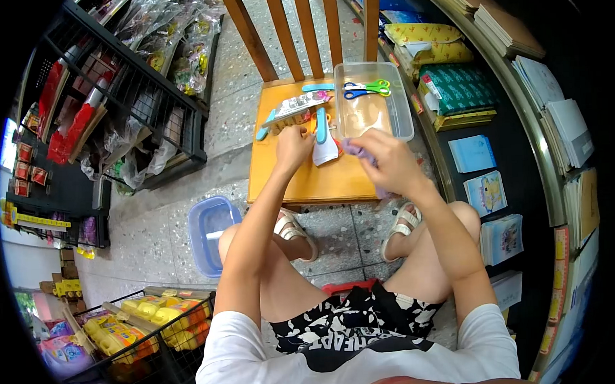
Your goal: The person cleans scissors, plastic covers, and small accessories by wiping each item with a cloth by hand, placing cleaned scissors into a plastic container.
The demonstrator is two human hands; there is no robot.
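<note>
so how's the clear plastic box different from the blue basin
The clear plastic box is colourless and see-through, while the basin is blue. The box sits on the wooden chair seat; the basin is down on the floor by the left knee. The right hand is close to the box, but neither hand is at the basin. Both are open-topped with rounded corners.

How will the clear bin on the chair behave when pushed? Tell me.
The clear bin probably slides easily, being thin-walled plastic with little besides scissors inside. It may tip if pushed right, since it seems to overhang the chair seat.
</note>
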